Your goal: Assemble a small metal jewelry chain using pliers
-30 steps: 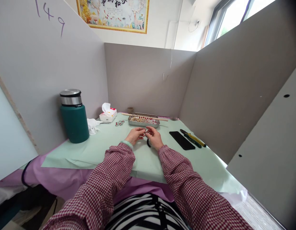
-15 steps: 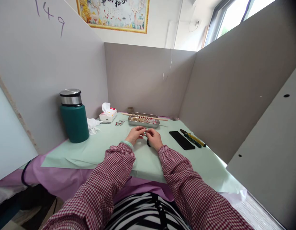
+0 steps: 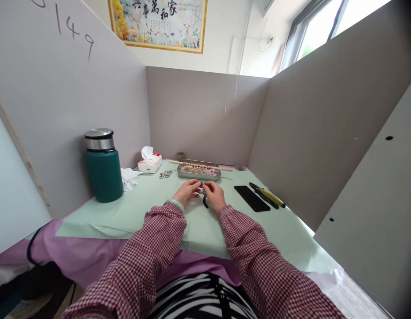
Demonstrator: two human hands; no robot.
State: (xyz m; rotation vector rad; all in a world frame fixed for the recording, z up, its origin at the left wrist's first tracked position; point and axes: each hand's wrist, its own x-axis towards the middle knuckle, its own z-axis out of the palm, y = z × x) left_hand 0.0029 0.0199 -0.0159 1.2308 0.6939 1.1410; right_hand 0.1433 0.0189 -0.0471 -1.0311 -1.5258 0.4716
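One tiny silvery piece [image 3: 203, 183] is at the fingertips where two bare hands meet, just in front of the shallow rectangular metal tray [image 3: 199, 178]. It shows as little more than a small, dark-edged glint of metal; its outline and finer parts are too small and too covered to make out. The left hand [image 3: 187, 192], with a pale green bangle [image 3: 176, 204] at its wrist, has thumb and forefinger pinched narrow on the piece, the other fingers curled loosely below. The right hand [image 3: 215, 196] pinches at it from the other side, its fingers bunched close. Beneath the right hand a curved black handle-like part [image 3: 205, 202] pokes out; whether that hand grips it I cannot tell. A pale wooden rod [image 3: 228, 169] lies across the tray, over gold-toned and red bits. To the left, on the pale green covered bench [image 3: 152, 217], sits a little cluster of silvery rings with red spots [image 3: 166, 174]. To the right lie a flat black rectangular slab [image 3: 252, 198] and yellow-and-dark-green-handled pliers [image 3: 272, 197], close beside each other
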